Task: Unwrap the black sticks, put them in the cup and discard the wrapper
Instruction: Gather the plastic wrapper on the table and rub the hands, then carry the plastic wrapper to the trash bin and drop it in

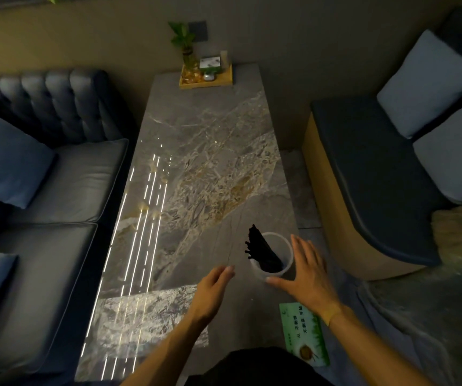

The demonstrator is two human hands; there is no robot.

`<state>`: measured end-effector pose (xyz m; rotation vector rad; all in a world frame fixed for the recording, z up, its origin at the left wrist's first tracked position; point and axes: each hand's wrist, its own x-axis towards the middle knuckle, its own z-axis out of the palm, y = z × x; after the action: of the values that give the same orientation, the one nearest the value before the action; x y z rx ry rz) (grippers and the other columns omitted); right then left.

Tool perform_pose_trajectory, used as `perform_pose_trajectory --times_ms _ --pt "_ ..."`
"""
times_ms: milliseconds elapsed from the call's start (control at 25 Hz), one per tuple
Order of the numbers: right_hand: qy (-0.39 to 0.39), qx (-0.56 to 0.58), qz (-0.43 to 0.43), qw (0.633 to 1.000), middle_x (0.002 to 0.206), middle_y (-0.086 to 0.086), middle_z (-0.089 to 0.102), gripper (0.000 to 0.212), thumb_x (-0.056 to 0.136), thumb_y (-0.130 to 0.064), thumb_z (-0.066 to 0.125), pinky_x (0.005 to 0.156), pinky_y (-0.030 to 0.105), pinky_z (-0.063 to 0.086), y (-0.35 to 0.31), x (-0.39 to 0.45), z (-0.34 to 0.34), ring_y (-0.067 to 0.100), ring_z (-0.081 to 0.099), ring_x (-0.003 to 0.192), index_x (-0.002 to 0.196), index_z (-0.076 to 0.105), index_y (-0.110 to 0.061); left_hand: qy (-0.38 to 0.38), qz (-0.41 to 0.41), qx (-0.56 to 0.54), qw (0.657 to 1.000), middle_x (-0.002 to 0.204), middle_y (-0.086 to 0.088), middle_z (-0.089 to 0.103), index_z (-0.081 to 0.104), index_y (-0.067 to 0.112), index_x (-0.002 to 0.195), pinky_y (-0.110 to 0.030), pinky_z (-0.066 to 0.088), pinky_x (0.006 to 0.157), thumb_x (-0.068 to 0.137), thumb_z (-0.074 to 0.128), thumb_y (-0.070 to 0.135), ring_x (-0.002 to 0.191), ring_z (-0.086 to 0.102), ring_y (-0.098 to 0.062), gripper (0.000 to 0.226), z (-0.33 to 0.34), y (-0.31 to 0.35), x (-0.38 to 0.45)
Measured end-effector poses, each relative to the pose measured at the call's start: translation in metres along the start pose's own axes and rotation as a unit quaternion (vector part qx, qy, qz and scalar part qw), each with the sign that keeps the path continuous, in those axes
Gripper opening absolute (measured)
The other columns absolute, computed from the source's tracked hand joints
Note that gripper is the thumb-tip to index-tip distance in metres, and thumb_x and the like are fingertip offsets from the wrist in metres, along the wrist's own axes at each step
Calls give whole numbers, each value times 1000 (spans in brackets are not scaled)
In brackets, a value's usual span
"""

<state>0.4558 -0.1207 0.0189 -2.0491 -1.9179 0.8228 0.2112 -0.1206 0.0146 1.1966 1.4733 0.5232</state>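
Observation:
A translucent white cup [283,247] stands near the right edge of the marble table [207,168]. A bundle of black sticks [262,252] leans inside it, tips sticking out over the cup's left rim. My right hand [306,271] hovers just right of the cup, fingers spread, thumb near the cup's base, holding nothing. My left hand [213,291] is a little left of the cup, fingers apart and empty. No wrapper shows in either hand.
A green and white printed card [306,334] lies at the table's near right edge. A wooden tray [206,79] with a plant vase and small boxes sits at the far end. A dark sofa [48,190] flanks the left, a cushioned bench [377,176] the right.

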Motion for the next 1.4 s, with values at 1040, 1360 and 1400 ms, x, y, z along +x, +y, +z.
perform_pose_trajectory --times_ms 1040,1360,1400 --pt "-221 -167 -1 961 157 3 22 103 72 -71 61 110 48 33 -155 23 138 32 30 138 152 12 -29 -46 -32 482 875 150 8 34 33 45 142 -48 33 107 59 68 74 137 34 -23 94 -285 -163 -15" --pt "-181 -224 87 954 161 4 1 111 63 -61 74 113 52 24 -172 9 189 36 5 145 150 13 -30 -45 30 506 861 137 2 40 28 45 139 -47 33 108 58 71 67 128 41 -26 94 -269 -177 -10" --pt "-163 -224 93 956 160 5 4 106 63 -60 75 112 51 26 -172 7 192 35 9 143 147 19 -29 -44 32 512 857 136 1 41 29 44 139 -47 34 108 59 71 65 127 42 -26 93 -269 -180 -9"
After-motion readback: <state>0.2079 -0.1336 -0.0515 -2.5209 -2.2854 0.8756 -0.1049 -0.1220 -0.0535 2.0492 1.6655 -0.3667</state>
